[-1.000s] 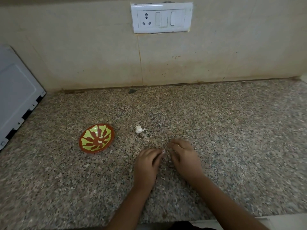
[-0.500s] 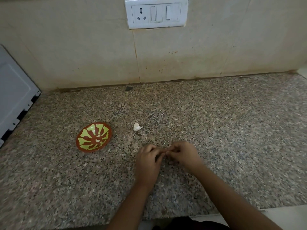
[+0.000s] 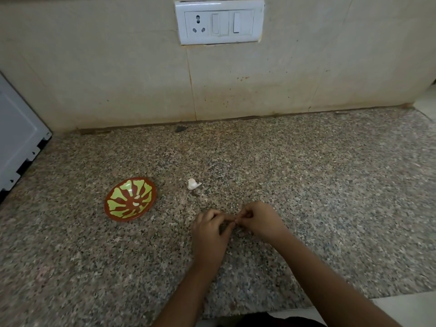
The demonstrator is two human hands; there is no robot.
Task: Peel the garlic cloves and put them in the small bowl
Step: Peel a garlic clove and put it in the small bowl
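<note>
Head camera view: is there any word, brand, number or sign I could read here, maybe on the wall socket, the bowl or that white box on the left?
None: no readable text anywhere in this view.
Switch plate: plain white, no lettering shows.
Bowl: green and brown pattern only.
White appliance at the left edge: no label in view.

Dim, warm, even light with soft shadows; straight lines bend near the borders, and details look slightly soft.
</note>
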